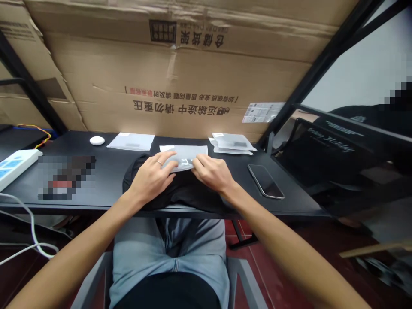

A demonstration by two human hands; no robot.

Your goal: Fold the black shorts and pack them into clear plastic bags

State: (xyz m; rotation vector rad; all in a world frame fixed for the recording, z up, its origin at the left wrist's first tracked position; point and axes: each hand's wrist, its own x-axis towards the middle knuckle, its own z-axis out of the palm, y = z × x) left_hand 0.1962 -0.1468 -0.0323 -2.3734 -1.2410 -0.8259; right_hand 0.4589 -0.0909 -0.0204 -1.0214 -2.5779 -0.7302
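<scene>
A frosted translucent plastic bag (189, 151) lies in front of me, its near part over a bunched black cloth (183, 191). My left hand (154, 174), with a ring on one finger, rests at the bag's left side. Its fingers are bent but apart, their tips touching the plastic. On the other side, my right hand (213, 171) is closed, thumb and fingers pinching the bag's right edge. Small shiny marks show on the bag between the hands; I cannot make out its contents.
One similar bag (131, 141) lies at back left, several stacked bags (233, 143) at back right. A phone (265, 181) lies right; a white oval object (97, 140) and power strip (19, 165) are left. Cardboard (180, 73) walls the back. Another person in black (354, 128) is at right.
</scene>
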